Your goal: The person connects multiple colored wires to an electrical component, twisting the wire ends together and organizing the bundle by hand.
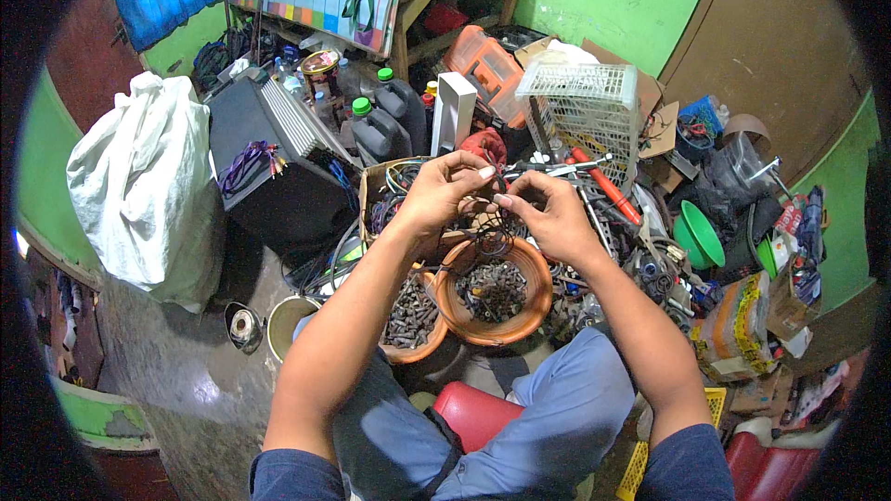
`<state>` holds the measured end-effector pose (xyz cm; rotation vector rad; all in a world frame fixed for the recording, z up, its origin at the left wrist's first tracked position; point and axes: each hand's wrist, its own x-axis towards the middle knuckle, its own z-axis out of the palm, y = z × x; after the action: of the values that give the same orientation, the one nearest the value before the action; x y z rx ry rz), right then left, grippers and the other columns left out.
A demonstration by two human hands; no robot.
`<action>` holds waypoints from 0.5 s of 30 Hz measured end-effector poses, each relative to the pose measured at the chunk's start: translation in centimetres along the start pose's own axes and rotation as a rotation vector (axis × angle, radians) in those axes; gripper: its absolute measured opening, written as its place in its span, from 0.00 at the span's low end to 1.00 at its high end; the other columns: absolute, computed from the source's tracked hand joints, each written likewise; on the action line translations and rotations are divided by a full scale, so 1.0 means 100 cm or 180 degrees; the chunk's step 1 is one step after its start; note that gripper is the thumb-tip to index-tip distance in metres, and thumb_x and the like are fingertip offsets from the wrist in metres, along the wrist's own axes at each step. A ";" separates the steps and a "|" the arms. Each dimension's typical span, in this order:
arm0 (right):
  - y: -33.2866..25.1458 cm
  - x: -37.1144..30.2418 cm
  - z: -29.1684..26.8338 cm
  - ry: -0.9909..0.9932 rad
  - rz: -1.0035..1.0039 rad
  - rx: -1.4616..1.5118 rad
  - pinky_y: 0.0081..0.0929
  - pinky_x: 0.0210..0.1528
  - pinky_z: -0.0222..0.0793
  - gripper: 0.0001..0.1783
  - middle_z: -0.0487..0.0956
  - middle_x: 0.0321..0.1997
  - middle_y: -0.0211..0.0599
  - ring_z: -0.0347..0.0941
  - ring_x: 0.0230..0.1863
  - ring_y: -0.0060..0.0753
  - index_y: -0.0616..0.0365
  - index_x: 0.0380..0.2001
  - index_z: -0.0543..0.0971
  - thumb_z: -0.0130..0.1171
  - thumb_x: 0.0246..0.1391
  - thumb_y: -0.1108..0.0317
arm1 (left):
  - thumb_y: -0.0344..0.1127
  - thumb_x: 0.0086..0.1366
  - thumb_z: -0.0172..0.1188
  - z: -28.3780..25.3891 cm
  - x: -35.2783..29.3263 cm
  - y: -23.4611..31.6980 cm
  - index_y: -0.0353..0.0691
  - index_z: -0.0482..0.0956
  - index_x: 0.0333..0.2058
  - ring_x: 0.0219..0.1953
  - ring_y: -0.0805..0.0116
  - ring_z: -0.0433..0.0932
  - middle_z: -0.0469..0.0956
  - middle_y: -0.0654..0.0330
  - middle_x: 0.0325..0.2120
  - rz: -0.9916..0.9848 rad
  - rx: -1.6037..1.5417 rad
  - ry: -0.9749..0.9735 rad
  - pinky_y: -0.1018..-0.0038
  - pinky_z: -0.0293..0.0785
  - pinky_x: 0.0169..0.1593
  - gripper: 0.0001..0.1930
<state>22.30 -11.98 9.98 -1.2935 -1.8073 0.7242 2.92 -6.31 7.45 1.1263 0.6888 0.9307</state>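
Observation:
My left hand (pixel 442 195) and my right hand (pixel 555 215) are raised close together in front of me, fingers pinched. Between them runs a thin black cable (pixel 494 238), its loops hanging beneath my fingertips; its ends cannot be made out. Just under the cable stands an orange-brown bowl (pixel 542 301) filled with small dark metal pieces (pixel 492 292), apparently screws or bolts. A second such bowl (pixel 429 350), partly behind my left forearm, holds more small pieces (pixel 408 317). Behind my left hand is a cardboard box (pixel 371 187) with tangled wires.
A black speaker-like box (pixel 278 162) and a white sack (pixel 144 195) stand at the left. Dark jugs with green caps (pixel 379 134) are behind. To the right lie a white crate (pixel 580 107), a red-orange tube (pixel 608 187), a green bowl (pixel 698 237) and a taped carton (pixel 735 327).

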 end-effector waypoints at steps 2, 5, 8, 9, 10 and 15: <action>0.000 0.000 0.000 -0.0025 -0.0067 -0.0064 0.31 0.41 0.70 0.09 0.81 0.31 0.42 0.76 0.35 0.27 0.62 0.32 0.79 0.63 0.58 0.66 | 0.36 0.67 0.61 0.001 -0.002 0.003 0.40 0.76 0.40 0.34 0.74 0.80 0.80 0.62 0.33 -0.0008 -0.0134 0.0001 0.78 0.79 0.36 0.08; 0.001 0.000 -0.001 -0.0092 -0.0117 -0.0101 0.32 0.42 0.70 0.09 0.80 0.32 0.43 0.75 0.36 0.29 0.63 0.34 0.76 0.59 0.60 0.67 | 0.32 0.68 0.59 0.007 -0.005 0.007 0.34 0.73 0.42 0.30 0.71 0.81 0.80 0.57 0.32 -0.0149 -0.0396 0.0250 0.76 0.81 0.35 0.08; 0.013 0.002 -0.002 0.0026 -0.0094 0.0085 0.31 0.42 0.70 0.09 0.78 0.32 0.41 0.74 0.36 0.28 0.63 0.36 0.73 0.56 0.63 0.68 | 0.36 0.68 0.60 0.006 -0.004 0.004 0.37 0.73 0.43 0.33 0.71 0.81 0.79 0.61 0.32 -0.0206 -0.0472 0.0209 0.75 0.81 0.37 0.10; 0.019 0.004 -0.003 0.0114 -0.0072 0.0195 0.31 0.42 0.70 0.09 0.77 0.32 0.40 0.73 0.36 0.28 0.63 0.37 0.73 0.55 0.63 0.67 | 0.35 0.68 0.59 0.004 -0.003 0.003 0.36 0.73 0.44 0.32 0.70 0.80 0.78 0.61 0.31 -0.0202 -0.0490 0.0324 0.74 0.81 0.37 0.11; 0.023 0.005 -0.004 0.0201 -0.0051 0.0307 0.31 0.42 0.70 0.09 0.77 0.31 0.39 0.73 0.36 0.28 0.63 0.37 0.72 0.54 0.64 0.67 | 0.35 0.68 0.59 0.002 -0.001 0.002 0.36 0.73 0.44 0.31 0.70 0.80 0.78 0.61 0.31 -0.0198 -0.0507 0.0439 0.74 0.81 0.37 0.11; 0.017 0.007 -0.030 0.0322 0.0526 0.2174 0.20 0.31 0.64 0.16 0.67 0.21 0.23 0.63 0.24 0.17 0.59 0.33 0.75 0.52 0.68 0.57 | 0.34 0.69 0.57 -0.028 0.009 -0.003 0.35 0.72 0.46 0.31 0.68 0.78 0.76 0.60 0.31 -0.0172 -0.0599 0.1153 0.72 0.80 0.35 0.11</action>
<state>25.60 -10.78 10.36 -0.9906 -1.2105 1.2116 1.04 -4.35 6.29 0.7759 0.8996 1.1417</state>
